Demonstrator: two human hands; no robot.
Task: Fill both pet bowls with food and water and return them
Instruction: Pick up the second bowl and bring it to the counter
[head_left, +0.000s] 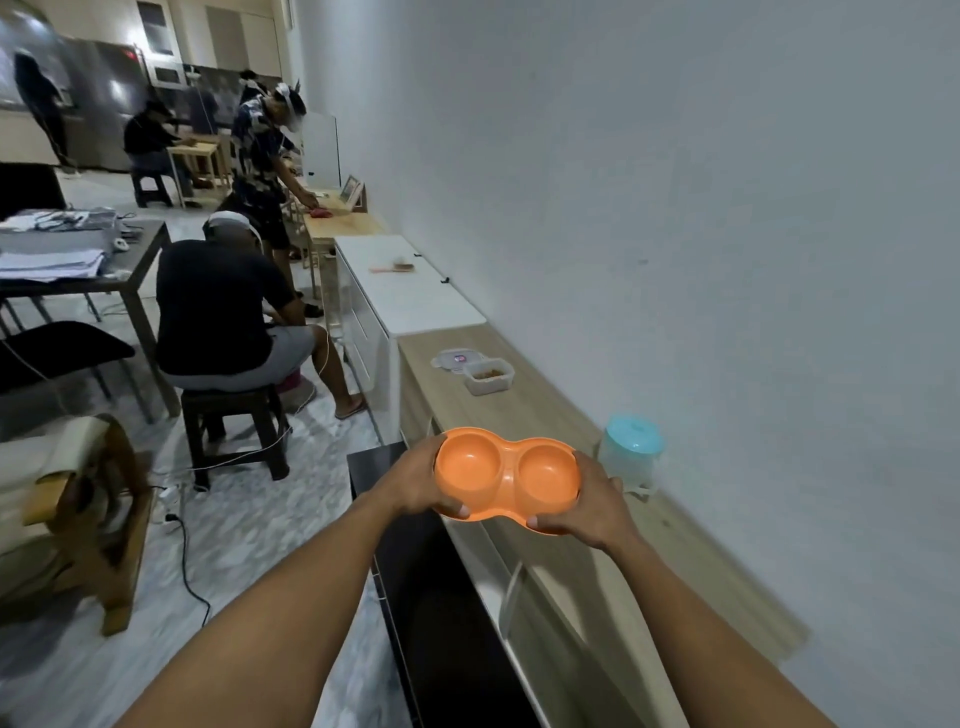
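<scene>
While both arms are stretching forward, the left hand (415, 480) and the right hand (592, 499) are holding the orange double pet bowl (506, 473) between them, one hand at each end. The left thumb (453, 507) is pressing down on the near rim and the rest of that hand is wrapping around the left end. The right hand's fingers (615, 484) are curling around the right end, with its thumb lying on the near rim, so both hands are gripping the bowl. The bowl is sitting roughly level over the front edge of the wooden tabletop (545, 415), and both wells are showing bare orange plastic. Whether its underside is touching the wood cannot be told.

Just beyond the right hand, a clear water jug (631, 457) with a teal lid is standing upright near the wall. Farther along the same tabletop, an open clear food container (488, 376) is holding brown kibble, with its loose lid (453, 359) lying just beside it. A person in a dark shirt (223, 306) is sitting on a stool (234, 426) to the left.
</scene>
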